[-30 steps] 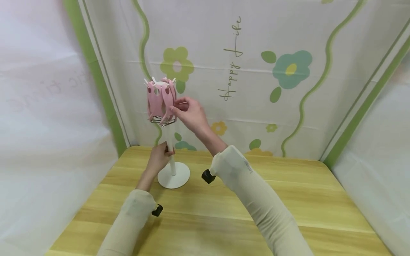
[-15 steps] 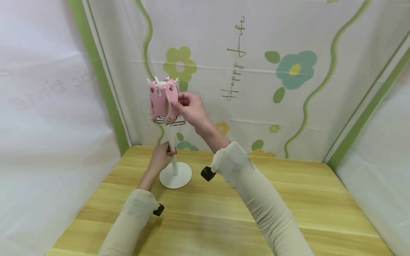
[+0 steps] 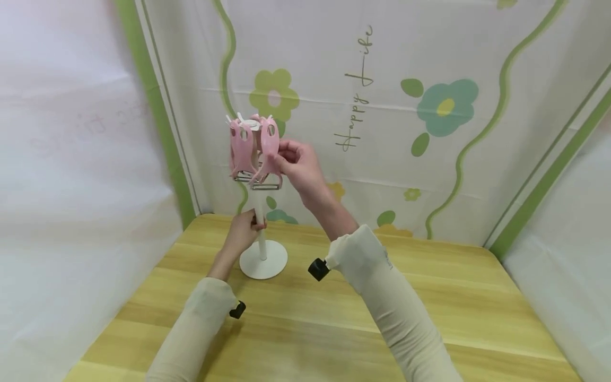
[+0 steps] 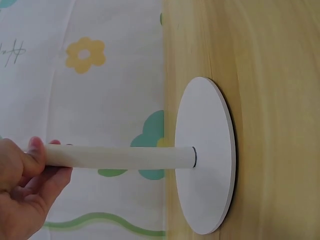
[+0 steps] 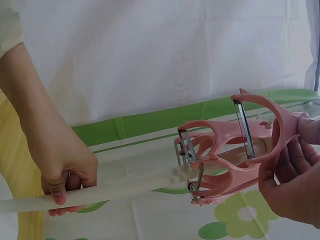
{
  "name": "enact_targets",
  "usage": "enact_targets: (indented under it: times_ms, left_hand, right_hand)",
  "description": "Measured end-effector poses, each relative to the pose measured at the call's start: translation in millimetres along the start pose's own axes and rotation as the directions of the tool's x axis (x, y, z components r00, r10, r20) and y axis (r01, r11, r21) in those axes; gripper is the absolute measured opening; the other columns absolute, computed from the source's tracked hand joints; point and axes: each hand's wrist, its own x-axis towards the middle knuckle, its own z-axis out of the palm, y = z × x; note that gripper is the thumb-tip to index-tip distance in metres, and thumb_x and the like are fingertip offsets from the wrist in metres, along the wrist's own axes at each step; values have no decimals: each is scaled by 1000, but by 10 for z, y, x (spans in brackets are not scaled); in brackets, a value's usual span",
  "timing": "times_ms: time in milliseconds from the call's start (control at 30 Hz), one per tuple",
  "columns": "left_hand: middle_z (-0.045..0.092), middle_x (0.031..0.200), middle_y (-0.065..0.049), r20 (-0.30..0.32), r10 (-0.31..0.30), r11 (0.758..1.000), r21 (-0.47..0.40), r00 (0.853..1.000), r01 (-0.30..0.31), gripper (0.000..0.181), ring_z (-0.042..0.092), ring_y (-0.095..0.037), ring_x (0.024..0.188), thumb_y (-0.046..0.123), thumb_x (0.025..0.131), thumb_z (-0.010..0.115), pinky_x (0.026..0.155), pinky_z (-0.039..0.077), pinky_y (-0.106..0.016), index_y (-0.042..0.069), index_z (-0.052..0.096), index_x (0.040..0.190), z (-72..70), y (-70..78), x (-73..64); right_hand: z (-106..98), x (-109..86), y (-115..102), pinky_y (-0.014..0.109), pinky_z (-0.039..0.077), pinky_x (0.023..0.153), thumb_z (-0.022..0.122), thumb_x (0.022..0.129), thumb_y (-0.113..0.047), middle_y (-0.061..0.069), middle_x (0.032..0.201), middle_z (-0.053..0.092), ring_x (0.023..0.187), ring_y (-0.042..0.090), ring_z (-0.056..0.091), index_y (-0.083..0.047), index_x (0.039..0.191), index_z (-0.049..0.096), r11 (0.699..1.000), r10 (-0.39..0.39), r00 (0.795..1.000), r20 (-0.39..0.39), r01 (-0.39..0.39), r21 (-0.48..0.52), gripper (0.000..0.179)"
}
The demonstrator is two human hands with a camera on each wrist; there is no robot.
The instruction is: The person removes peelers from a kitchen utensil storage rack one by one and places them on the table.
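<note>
A white stand (image 3: 263, 260) with a round base and a slim pole stands upright near the back left of the table. My left hand (image 3: 243, 231) grips its pole a little above the base. Several pink peelers (image 3: 243, 151) hang from hooks round the top, metal blades downward. Between thumb and fingers my right hand (image 3: 300, 170) pinches one pink peeler (image 3: 270, 139) by its handle, at the right side of the top. In the right wrist view that peeler (image 5: 272, 107) sits apart from the others, its handle end partly hidden by the hand.
The wooden table (image 3: 334, 318) spreads out in front and to the right of the stand. A white printed cloth (image 3: 315, 63) with flowers hangs close behind it. Cloth walls (image 3: 71, 159) rise at both sides. A small black wrist camera (image 3: 318, 269) hangs below my right sleeve.
My right hand has drawn the pinched peeler outward, rightward and toward me, away from the other peelers. My left hand keeps its grip on the pole. The view has shifted slightly.
</note>
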Motion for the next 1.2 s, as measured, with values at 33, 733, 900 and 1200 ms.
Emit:
enact_targets:
  times_ms: [33,733,900,1200]
  left_hand:
    - [73,95,-18,-1,-1,1000,-7,1000,1,6,72,-35,96,1,92,68,86,60,-47,-2,67,98,1,2,4]
    - [72,98,-27,-39,19,999,42,999,-17,16,72,-40,91,2,91,69,79,61,-47,-9,64,100,16,-19,42]
    - [72,103,-27,-25,-12,1000,14,1000,12,15,72,-39,97,0,91,69,84,60,-47,-9,65,102,22,-20,51]
    - [74,95,-21,-36,-5,1000,-8,999,5,7,73,-35,93,-2,90,69,82,60,-45,-5,66,96,62,12,52]
  right_hand:
    - [-10,-29,18,18,53,68,62,96,-2,5,88,67,78,10,63,11,111,62,1000,1,1000,7,-1,5,20]
    - [-128,-593,522,22,58,71,63,94,4,-5,75,68,73,6,66,15,106,61,993,115,993,16,-115,36,16]
    - [-119,-723,653,23,60,72,62,94,5,-4,78,69,75,7,68,14,108,61,984,169,985,18,-170,51,17]
    - [-123,-949,914,26,61,72,62,94,5,-3,79,71,74,7,69,14,108,62,971,234,972,25,-235,45,17]
